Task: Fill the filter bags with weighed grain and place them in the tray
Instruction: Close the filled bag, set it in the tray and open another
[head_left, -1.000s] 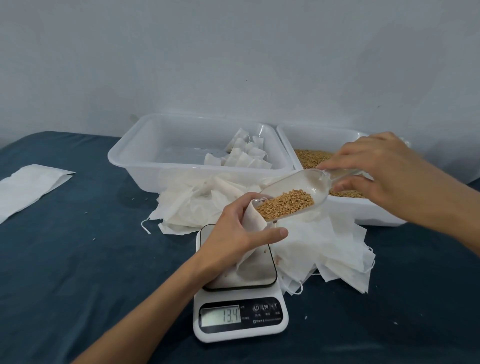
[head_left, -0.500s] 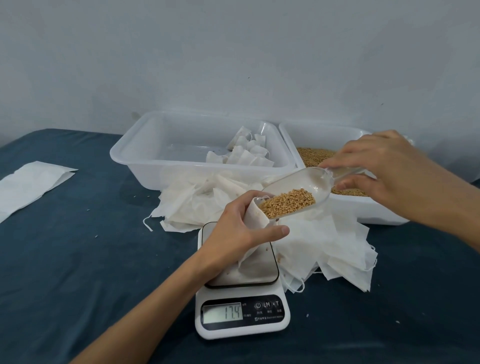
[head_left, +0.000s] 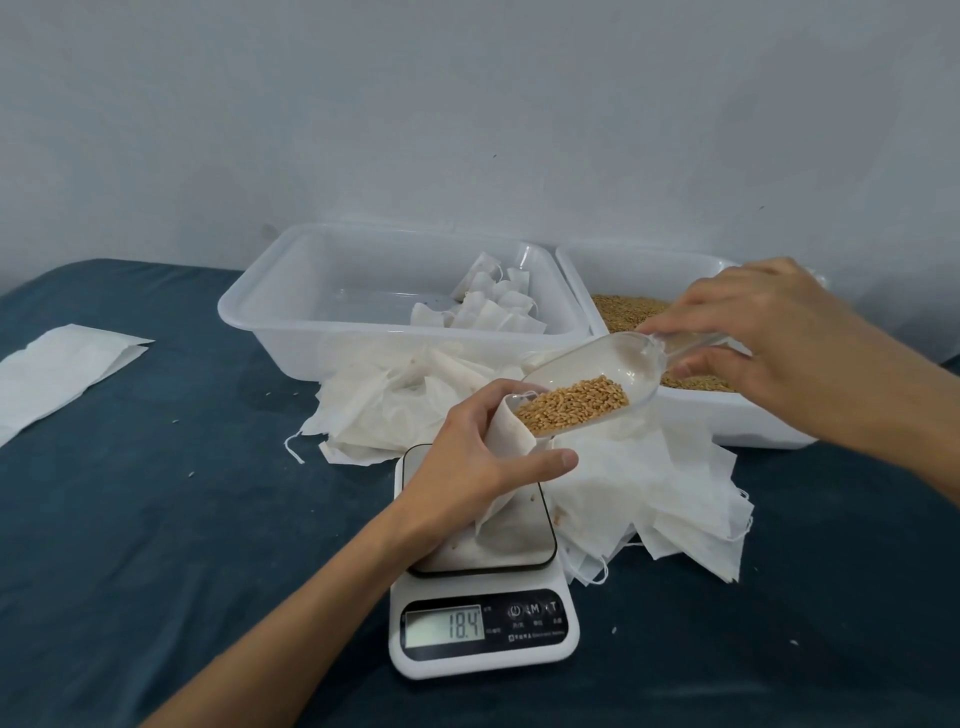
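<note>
The left hand (head_left: 470, 460) grips one filter bag (head_left: 506, 467) by its open mouth, the bag standing on the one scale (head_left: 485, 613), which reads 18.4. The right hand (head_left: 769, 343) pinches the handle of one clear scoop (head_left: 613, 374), tilted with grain (head_left: 571, 405) at the bag's mouth. Two white tubs sit behind: the left tray (head_left: 291, 322) holds several filled bags (head_left: 488, 306), too bunched to count; the right tub (head_left: 748, 431) holds loose grain. A heap of empty bags (head_left: 649, 483) lies between.

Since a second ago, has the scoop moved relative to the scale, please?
No. The scoop still sits tipped at the filter bag mouth above the scale; only the reading has risen.
</note>
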